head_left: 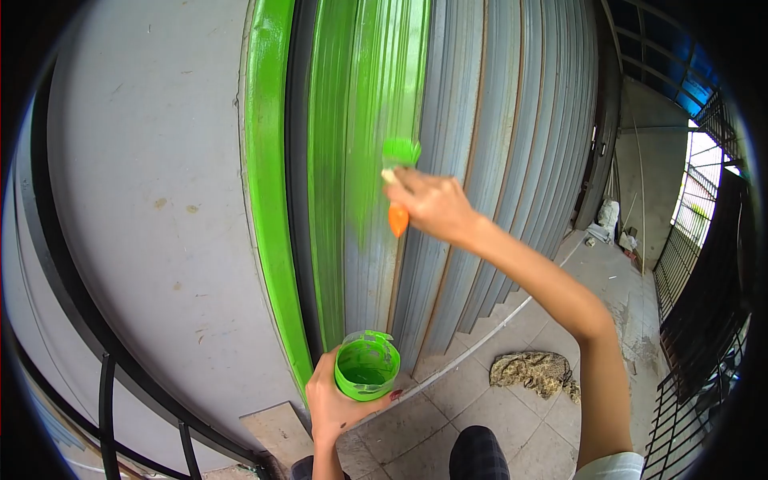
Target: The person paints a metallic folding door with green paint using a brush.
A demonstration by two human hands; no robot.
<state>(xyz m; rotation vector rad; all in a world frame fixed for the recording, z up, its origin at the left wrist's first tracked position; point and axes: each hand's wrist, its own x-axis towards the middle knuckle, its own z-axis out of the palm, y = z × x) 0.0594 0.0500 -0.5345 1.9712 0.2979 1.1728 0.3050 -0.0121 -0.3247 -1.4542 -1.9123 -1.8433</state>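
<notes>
In my right hand point(438, 206) is a paintbrush point(402, 150) with an orange-tipped handle; its bristles are coated green and lie against the folding metal door point(384, 88). My fingers close round the brush near its base. Fresh green covers the door's left folds, thinning to streaks below the brush, while the folds to the right are bare grey. Lower down, my left hand point(330, 404) wraps round a tub of green paint point(367, 366), its rim smeared and its mouth facing up. Green also coats the door frame point(268, 120).
To the left stands a grey wall point(160, 160) with a black metal rail point(80, 304) before it. A stained rag point(532, 373) lies on the tiled floor point(416, 424). A floor track point(472, 348) runs under the door. Black grilles point(688, 208) are on the right.
</notes>
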